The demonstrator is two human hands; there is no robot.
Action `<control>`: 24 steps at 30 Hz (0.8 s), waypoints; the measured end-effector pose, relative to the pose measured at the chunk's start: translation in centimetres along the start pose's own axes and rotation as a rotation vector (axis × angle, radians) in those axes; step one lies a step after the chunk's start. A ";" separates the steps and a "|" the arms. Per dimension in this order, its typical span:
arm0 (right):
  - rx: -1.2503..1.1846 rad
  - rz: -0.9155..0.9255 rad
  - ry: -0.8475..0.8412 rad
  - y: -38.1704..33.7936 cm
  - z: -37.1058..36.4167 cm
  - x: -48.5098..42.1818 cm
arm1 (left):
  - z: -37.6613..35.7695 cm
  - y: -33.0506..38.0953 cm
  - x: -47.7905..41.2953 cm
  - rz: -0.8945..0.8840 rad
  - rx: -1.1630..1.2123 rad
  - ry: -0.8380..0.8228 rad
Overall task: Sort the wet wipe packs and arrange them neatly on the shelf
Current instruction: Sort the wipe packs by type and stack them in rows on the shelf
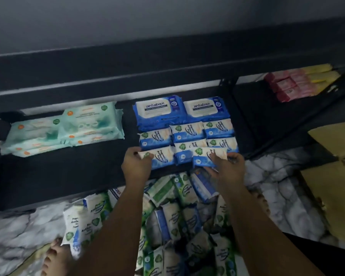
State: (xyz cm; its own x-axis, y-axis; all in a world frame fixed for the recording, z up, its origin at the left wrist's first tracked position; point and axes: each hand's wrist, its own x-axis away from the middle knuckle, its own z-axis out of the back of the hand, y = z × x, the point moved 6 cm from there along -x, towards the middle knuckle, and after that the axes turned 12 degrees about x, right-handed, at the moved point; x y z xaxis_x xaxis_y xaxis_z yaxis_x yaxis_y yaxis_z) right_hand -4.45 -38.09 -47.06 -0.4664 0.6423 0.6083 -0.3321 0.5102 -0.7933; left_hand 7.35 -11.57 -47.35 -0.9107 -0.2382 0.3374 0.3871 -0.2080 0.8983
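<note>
At the near edge of the black shelf point(68, 176), a front row of small blue antibacterial wipe packs is being set down. The left front pack point(160, 158) lies flat with its long axis running left to right, close against the middle pack point(182, 155). The right front pack point(206, 156) lies the same way but sits a little askew, and its left edge overlaps the middle pack.

Each pack lies inward from the hand that has it. The left hand point(136, 164) pinches the left end of its pack, thumb on top and fingers curled round the edge. The right hand point(229, 166) grips the right end of its pack, fingers closed over the top face. Neither hand is spread open.

The right pack probably needs to slide right and settle level, in line with the column behind it.

Farther back are two more rows of the same small packs point(187, 130), then two large antabax packs point(159, 110). Pale green packs point(68, 132) lie well apart to the left. An unsorted heap of packs point(177, 216) covers the floor near the person's arms.
</note>
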 end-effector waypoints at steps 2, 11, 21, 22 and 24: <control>-0.003 0.012 0.084 0.0 0.3 -0.9 | -0.4 -0.3 0.3 -0.011 -0.019 0.037; 0.047 0.098 0.256 -3.2 2.6 -5.9 | -3.2 -0.5 2.0 -0.560 -0.440 0.027; 0.716 0.342 0.267 -4.0 2.3 -9.5 | -3.9 -1.8 2.1 -0.560 -0.475 0.007; 0.760 0.334 0.289 -3.9 2.5 -9.6 | -3.9 -1.8 2.0 -0.555 -0.479 -0.001; 0.827 0.323 0.309 -3.8 2.6 -9.6 | -3.9 -1.8 1.8 -0.546 -0.483 -0.021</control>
State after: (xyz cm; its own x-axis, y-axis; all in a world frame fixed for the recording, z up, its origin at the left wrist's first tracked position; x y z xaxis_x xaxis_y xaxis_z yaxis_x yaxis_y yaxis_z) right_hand -0.84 -47.70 -49.97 -0.4388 0.8657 0.2409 -0.7569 -0.2115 -0.6183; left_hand 5.55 -15.32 -49.44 -0.9929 0.0364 -0.1134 -0.1072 -0.6884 0.7174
